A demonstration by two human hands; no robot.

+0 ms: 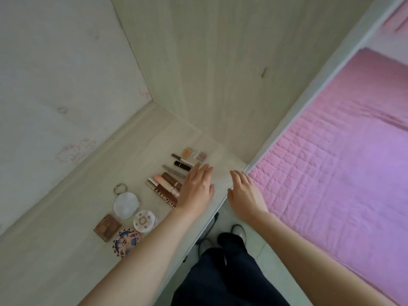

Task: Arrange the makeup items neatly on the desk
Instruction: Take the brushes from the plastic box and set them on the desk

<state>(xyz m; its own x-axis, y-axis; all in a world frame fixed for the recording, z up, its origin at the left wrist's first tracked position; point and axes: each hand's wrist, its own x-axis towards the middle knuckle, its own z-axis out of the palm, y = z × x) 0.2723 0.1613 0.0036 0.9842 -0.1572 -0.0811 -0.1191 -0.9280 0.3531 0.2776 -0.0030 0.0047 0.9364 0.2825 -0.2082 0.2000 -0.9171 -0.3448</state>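
Right, my left hand (197, 189) lies flat, fingers straight, against the tube row (167, 184); my right hand (244, 193) hovers open, holding nothing.

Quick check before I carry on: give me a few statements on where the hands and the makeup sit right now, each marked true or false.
1. The left hand lies flat, fingers straight, by the row of tubes. True.
2. The right hand grips a lipstick. False: it holds nothing and hovers open near the desk edge.
3. The round mirror with a ring handle lies between the brown eyeshadow palette and the tubes. True.
4. The tube marked COLORKEY stands upright. False: it lies flat in the row.
5. The bed cover is blue. False: it is pink.
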